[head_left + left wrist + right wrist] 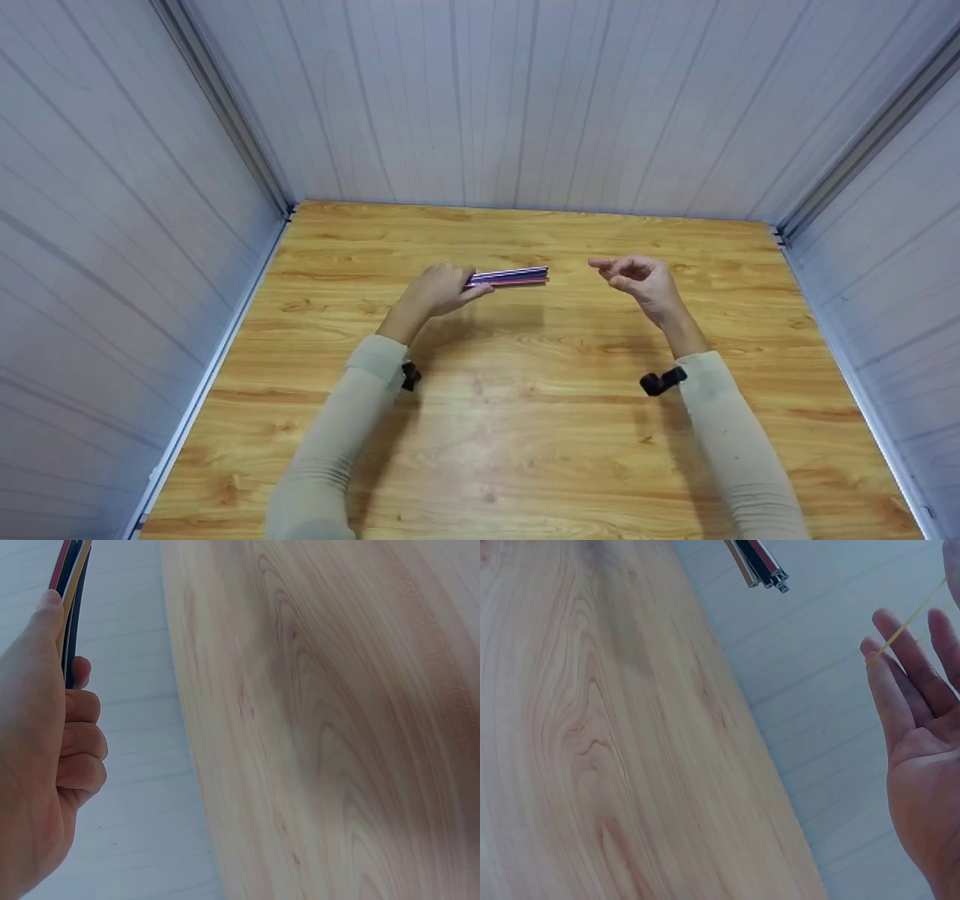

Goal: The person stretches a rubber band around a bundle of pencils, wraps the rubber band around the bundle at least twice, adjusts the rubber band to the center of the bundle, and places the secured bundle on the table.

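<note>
My left hand (444,289) grips a bundle of thin coloured sticks (517,277), holding it level above the table, with the free ends toward the right. Red, yellow and dark sticks (73,585) show in the left wrist view, the thumb lying along them and the other fingers curled. Apart from the bundle, to its right, my right hand (641,281) is raised with bent fingers. A thin yellow rubber band (911,619) is stretched between its digits in the right wrist view. Part of that band is out of frame.
Below both hands lies a wood-grain table (510,420). Pale panel walls stand at the back (487,105), left (97,225) and right (892,262). A small black camera (661,381) is on the right wrist, another (410,376) on the left.
</note>
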Demonstrator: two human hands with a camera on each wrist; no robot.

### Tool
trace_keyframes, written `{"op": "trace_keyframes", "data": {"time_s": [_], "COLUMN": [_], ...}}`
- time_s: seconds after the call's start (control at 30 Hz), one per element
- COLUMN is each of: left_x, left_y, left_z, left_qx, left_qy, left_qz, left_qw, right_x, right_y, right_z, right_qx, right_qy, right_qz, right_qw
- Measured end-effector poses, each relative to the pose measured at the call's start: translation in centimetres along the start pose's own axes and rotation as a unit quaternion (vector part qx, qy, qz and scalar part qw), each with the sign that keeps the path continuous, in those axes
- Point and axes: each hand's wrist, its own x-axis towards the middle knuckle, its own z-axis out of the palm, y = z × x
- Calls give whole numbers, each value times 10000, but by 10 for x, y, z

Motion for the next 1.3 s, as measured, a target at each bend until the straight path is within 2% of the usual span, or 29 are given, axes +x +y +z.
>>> {"op": "trace_keyframes", "data": {"time_s": [0.3,0.47,0.73,1.03,1.3], "left_x": [0,0,4,8,14], "left_y": [-1,0,8,15,26], "left_z": [-5,-9,-14,-16,-16], "left_qx": [-34,-53,-19,113,188], "left_qy": [74,106,183,307,232], "left_qz": [34,4,248,343,404], "left_qw": [10000,9999,9995,9989,9987], "right_x": [-7,-5,3,10,17], "right_y": [14,18,30,33,32], "right_z": [3,8,16,28,37], "right_qx": [-338,-553,-786,-878,-931], "right_qy": [-323,-184,-50,-84,-94], "right_qz": [228,220,234,253,265], "right_qw": [9986,9981,9966,9958,9953]}}
